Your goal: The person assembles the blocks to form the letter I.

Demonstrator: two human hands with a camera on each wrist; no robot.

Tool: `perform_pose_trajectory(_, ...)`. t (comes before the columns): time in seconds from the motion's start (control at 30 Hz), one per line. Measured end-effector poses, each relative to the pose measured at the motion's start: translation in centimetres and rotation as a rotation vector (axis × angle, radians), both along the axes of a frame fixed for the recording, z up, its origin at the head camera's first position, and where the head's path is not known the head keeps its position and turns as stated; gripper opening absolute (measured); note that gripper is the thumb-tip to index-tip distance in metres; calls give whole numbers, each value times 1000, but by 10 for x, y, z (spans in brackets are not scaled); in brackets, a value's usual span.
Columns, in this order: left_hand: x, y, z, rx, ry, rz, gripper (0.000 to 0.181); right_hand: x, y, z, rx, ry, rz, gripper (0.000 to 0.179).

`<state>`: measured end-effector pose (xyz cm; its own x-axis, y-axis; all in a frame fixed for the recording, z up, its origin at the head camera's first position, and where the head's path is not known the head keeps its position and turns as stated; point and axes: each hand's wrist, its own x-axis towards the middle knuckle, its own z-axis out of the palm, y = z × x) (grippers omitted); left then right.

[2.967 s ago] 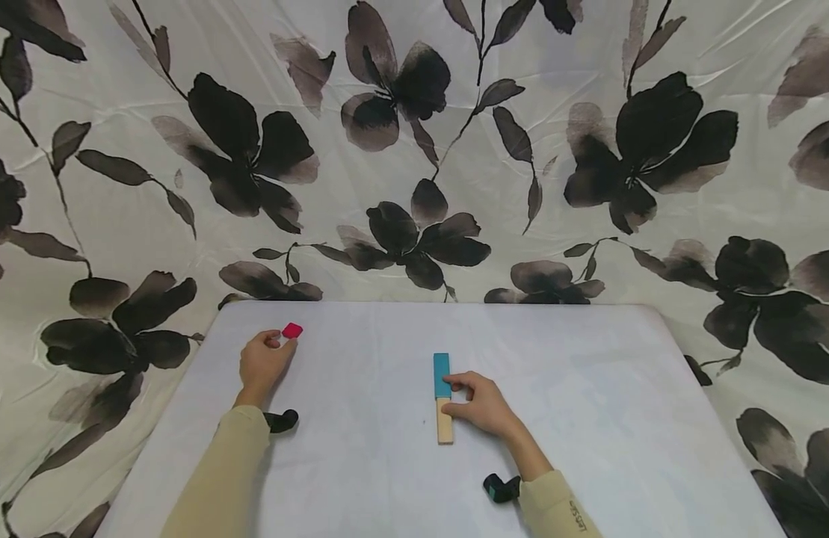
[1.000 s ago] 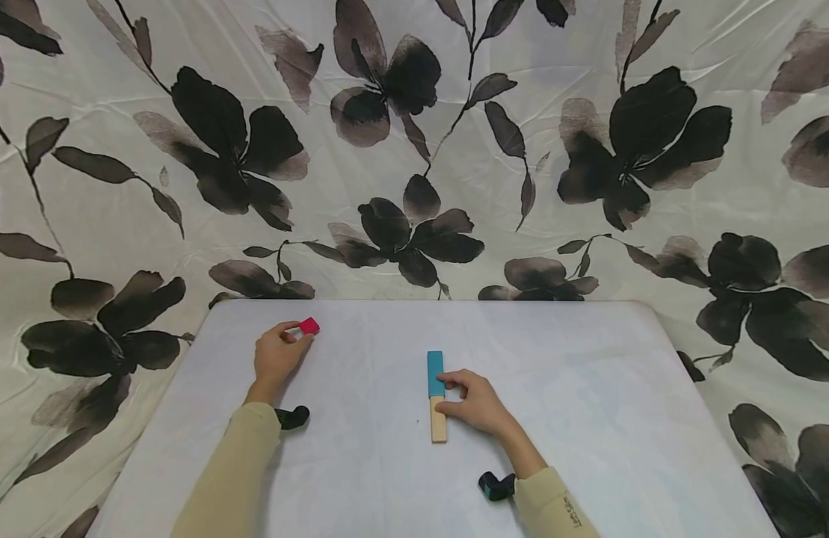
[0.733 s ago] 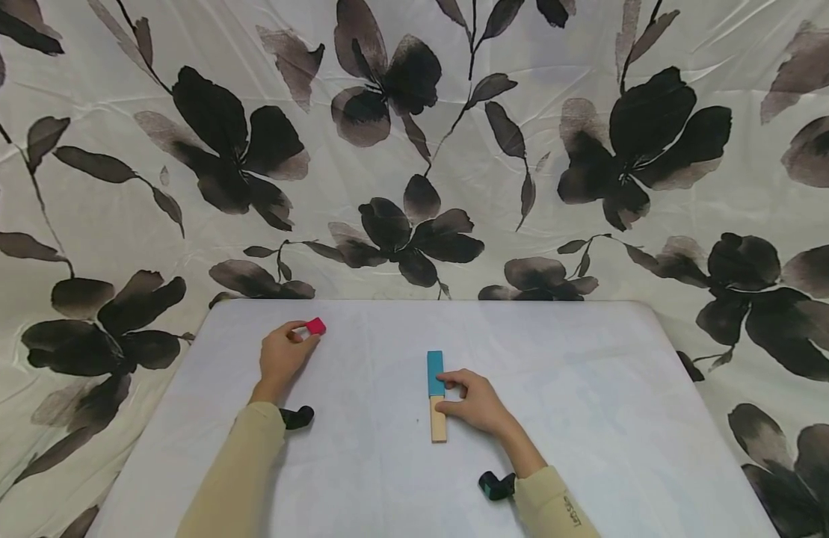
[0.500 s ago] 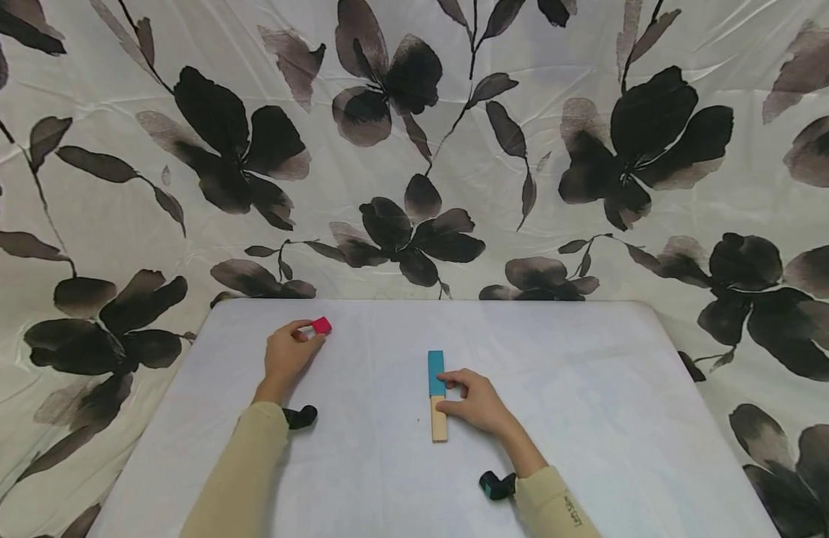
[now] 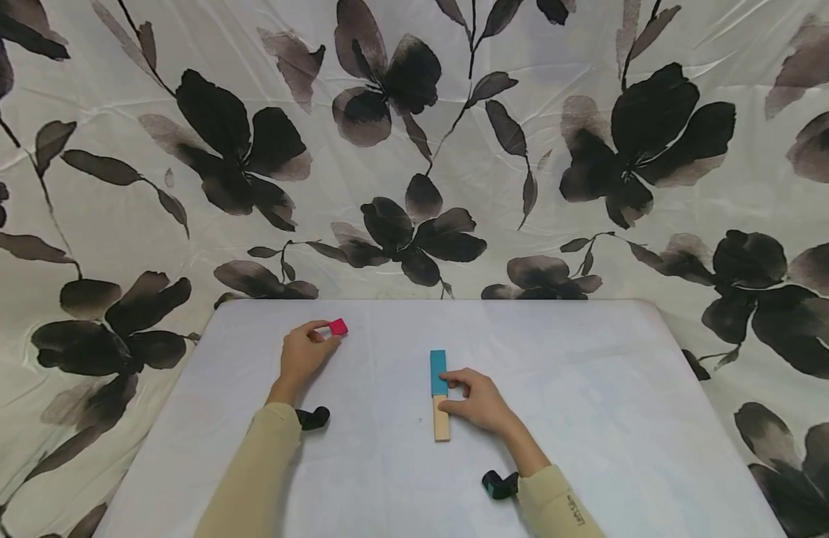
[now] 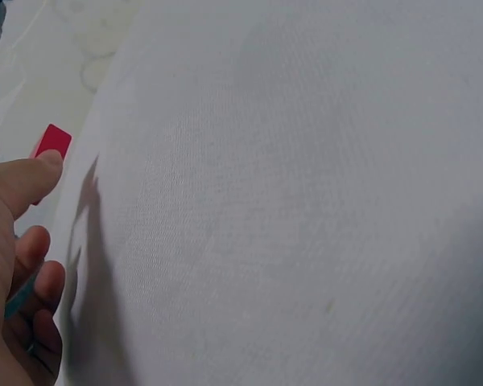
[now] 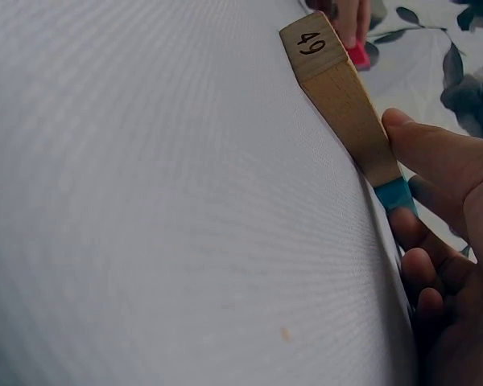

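In the head view my left hand (image 5: 303, 357) holds a small red block (image 5: 338, 326) near the far left of the table, pinched at the fingertips. The left wrist view shows the thumb (image 6: 24, 181) against this red block (image 6: 52, 145), with the other fingers curled below. At mid-table a blue block (image 5: 438, 368) and a plain wooden block (image 5: 442, 427) form a line, end to end. My right hand (image 5: 480, 400) rests on them from the right, thumb on the wood and index finger on the blue. The wooden block's near end (image 7: 312, 47) bears the number 49.
The white tabletop (image 5: 589, 418) has a far edge along a floral cloth (image 5: 522, 149). Black wrist devices stick out beside the left cuff (image 5: 313, 418) and the right cuff (image 5: 499, 485). A tiny speck (image 5: 420, 421) lies left of the wooden block.
My left hand has moved to the right with the red block, nearer the blue one. The right hand and the two lined-up blocks have stayed in place.
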<state>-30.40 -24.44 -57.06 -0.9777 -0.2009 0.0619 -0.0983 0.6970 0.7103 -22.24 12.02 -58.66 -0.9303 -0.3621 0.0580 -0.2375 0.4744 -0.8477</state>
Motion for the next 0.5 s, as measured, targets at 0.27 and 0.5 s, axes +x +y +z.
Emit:
perform_pose_trajectory(0.27, -1, 12, 0, 44, 12, -63, 43, 0, 1, 1, 1, -6, -1, 48)
perform_pose_trajectory(0.5, -5, 24, -3, 77, 36, -128, 40, 0, 1, 1, 0, -1, 2, 48)
